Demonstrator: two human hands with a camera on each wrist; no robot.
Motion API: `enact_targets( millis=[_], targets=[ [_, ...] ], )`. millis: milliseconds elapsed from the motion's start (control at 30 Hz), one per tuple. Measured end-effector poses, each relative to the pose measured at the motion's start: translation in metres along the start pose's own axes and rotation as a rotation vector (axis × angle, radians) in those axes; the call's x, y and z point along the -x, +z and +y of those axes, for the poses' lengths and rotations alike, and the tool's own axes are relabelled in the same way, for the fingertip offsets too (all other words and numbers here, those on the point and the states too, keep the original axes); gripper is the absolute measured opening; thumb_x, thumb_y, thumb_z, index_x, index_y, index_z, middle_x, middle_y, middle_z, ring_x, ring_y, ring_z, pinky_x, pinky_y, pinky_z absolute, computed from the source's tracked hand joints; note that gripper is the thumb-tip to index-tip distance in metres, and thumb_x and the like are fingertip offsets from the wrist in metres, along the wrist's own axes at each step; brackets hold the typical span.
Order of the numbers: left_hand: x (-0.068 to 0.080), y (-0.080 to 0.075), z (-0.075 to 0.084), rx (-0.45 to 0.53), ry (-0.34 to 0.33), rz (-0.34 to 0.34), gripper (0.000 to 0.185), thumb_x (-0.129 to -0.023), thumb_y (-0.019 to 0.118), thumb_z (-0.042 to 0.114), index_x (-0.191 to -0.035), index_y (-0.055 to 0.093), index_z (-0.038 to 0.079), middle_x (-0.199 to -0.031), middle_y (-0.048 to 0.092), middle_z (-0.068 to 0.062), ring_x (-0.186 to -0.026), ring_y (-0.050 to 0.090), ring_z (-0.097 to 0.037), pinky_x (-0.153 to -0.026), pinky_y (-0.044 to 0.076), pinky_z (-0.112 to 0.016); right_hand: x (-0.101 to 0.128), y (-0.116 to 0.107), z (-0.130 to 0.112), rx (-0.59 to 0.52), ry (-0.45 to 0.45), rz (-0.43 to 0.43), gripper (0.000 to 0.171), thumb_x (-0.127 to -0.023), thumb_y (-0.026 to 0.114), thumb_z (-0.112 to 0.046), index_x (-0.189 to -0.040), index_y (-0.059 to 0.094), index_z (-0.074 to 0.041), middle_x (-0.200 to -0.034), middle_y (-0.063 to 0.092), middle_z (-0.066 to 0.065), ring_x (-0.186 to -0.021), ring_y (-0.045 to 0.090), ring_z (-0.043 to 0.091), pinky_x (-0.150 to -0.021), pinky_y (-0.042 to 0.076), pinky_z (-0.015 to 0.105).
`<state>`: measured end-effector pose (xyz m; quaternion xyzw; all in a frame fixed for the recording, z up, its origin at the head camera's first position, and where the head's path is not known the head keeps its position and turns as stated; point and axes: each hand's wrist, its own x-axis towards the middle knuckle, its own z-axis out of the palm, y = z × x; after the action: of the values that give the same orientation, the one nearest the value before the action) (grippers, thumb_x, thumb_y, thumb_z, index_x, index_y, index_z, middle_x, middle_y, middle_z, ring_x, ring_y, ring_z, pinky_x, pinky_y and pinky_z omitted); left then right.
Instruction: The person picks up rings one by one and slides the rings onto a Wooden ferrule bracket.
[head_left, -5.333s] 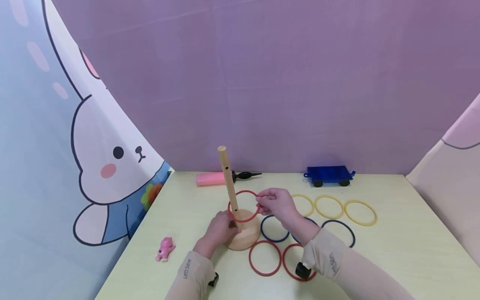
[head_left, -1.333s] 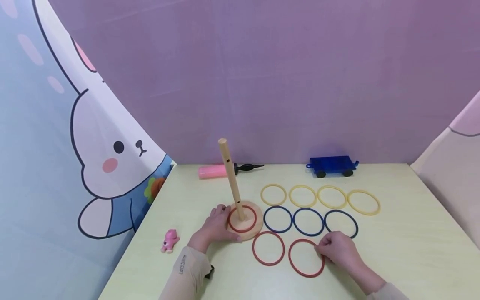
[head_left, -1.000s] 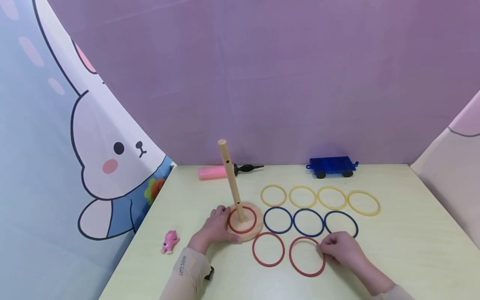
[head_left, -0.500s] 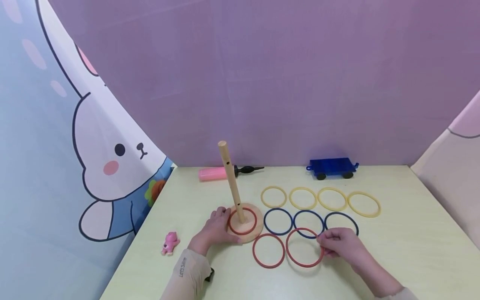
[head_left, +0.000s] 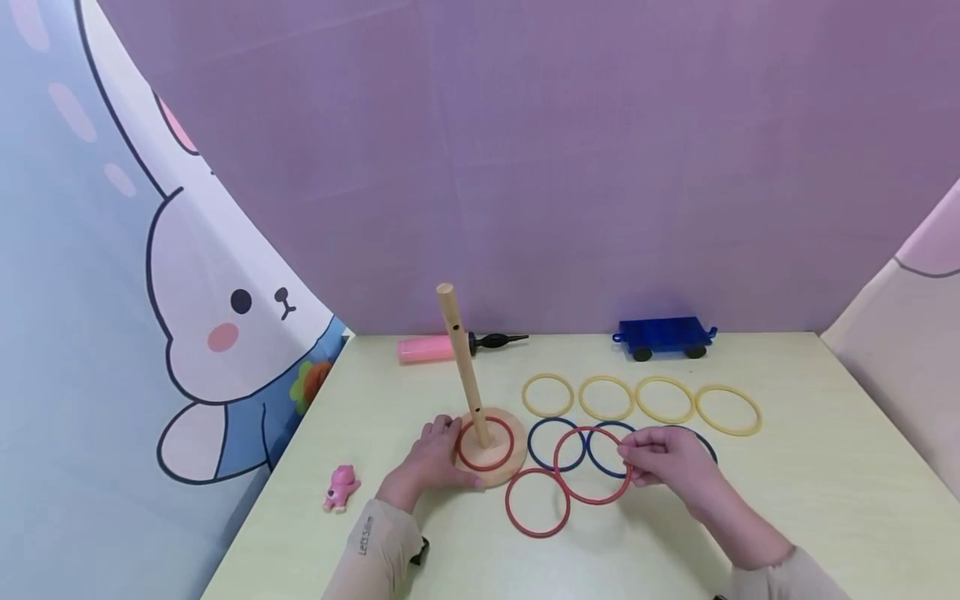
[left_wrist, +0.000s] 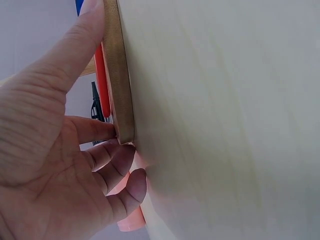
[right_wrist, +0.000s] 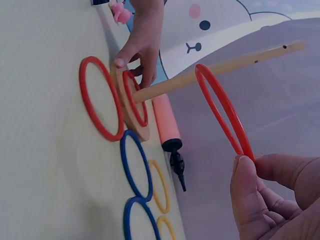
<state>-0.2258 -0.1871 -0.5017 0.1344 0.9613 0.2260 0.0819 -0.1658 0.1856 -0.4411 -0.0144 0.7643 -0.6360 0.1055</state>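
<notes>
In the head view, the right hand point(head_left: 673, 467) covers much of the rightmost blue ring point(head_left: 703, 441), and the right sleeve point(head_left: 787, 579) is cut off by the lower edge. The left wrist view cuts off most of the wooden stand point(head_left: 466, 367). The right thumb and fingers pinch a red ring point(right_wrist: 237, 120) by its edge, above the table point(head_left: 810, 467), right of the stand. The left hand point(head_left: 431, 460) grips the stand's base, thumb and fingers curved along its rim.

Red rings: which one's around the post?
The red ring lying on the wooden base, encircling the post. The raised ring is pinched by the right hand; the third ring lies on the tabletop.
</notes>
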Motion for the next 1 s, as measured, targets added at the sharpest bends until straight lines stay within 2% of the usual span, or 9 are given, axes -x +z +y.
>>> enact_targets(
  millis=[200, 1000],
  targets=[
    [0.000, 0.001, 0.000, -0.003, 0.007, 0.003, 0.113, -0.062, 0.086, 0.058, -0.148, 0.037, 0.001, -0.139, 0.039, -0.016, -0.123, 0.038, -0.033, -0.101, 0.039, -0.053, -0.003, 0.004, -0.021, -0.028, -0.040, -0.020, 0.028, -0.091, 0.067, -0.008, -0.106, 0.062, 0.015, -0.080, 0.069, 0.010, -0.066, 0.065, 0.017, -0.066, 0.058, 0.034],
    [0.000, 0.002, -0.002, -0.024, 0.001, 0.008, 0.115, -0.061, 0.085, 0.061, -0.148, 0.038, 0.002, -0.138, 0.040, -0.015, -0.122, 0.038, -0.032, -0.101, 0.039, -0.051, -0.013, 0.033, -0.086, 0.028, -0.132, -0.045, 0.029, -0.091, 0.069, -0.011, -0.108, 0.064, 0.011, -0.082, 0.068, 0.011, -0.070, 0.067, 0.021, -0.067, 0.058, 0.032]
  ],
)
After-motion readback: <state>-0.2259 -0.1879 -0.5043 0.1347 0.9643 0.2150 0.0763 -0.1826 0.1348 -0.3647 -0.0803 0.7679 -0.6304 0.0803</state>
